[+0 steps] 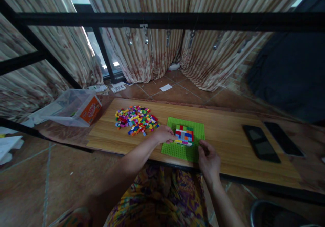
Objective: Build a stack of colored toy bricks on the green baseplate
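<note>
1. The left hand (pixel 164 134) is at nine o'clock of the multicoloured brick block (pixel 184 136), fingertips against its near-left side; whether they are clamped on it or on a small piece, I cannot tell.
2. The right hand (pixel 210 157) is at about four o'clock of the block, fingers curled over the right edge of the green baseplate (pixel 175 150). Thumb and forefinger are close to each other, but whether they meet or grip anything is too small to tell.
3. The block lies near the middle of the baseplate, bare studs around it. The step in hand looks like fitting or adjusting bricks on the block.
4. The next move would seem to call for the left fingers steadying the block's edge while the right hand lines up studs and presses straight down.
5. Further out on the wooden table (pixel 220 128), between nine and ten o'clock of the block, is the loose brick pile (pixel 138 120); beyond it in that direction stands a clear plastic box (pixel 71 106).
6. Well apart, at about three o'clock, lies a dark flat device (pixel 261 144).
</note>
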A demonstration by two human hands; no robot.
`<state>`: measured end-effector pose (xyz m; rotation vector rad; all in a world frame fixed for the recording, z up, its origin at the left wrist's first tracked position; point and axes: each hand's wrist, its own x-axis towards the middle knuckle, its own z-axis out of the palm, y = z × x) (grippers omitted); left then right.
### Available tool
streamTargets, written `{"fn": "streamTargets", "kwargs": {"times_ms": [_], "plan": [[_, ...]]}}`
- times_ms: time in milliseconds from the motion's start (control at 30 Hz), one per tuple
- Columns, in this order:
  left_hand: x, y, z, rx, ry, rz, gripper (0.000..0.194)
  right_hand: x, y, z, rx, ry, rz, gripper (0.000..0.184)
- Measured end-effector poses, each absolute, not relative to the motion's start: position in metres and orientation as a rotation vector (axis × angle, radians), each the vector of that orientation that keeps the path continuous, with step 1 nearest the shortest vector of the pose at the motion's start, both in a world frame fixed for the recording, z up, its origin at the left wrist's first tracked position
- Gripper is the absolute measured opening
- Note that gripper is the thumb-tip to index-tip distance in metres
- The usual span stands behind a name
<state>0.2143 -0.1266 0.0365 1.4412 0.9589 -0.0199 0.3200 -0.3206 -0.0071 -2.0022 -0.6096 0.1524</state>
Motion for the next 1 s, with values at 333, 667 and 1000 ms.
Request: {"fn": "streamTargets", "kwargs": {"times_ms": [333, 667, 1000], "plan": [[0.211, -0.132, 0.041, 1.354, 0.975, 0.024, 0.023, 0.311, -0.309, -0.011, -2.097, -0.761, 0.129, 0.044], [0.179, -0.153, 0.033, 1.493, 0.900, 0.345, 0.030, 0.338, -0.344, -0.010, -2.097, -0.731, 0.147, 0.047], [0.162, -0.187, 0.015, 2.142, 0.683, 0.347, 0.085, 0.313, -0.367, -0.020, -2.223, -1.039, -0.128, 0.037]]}}
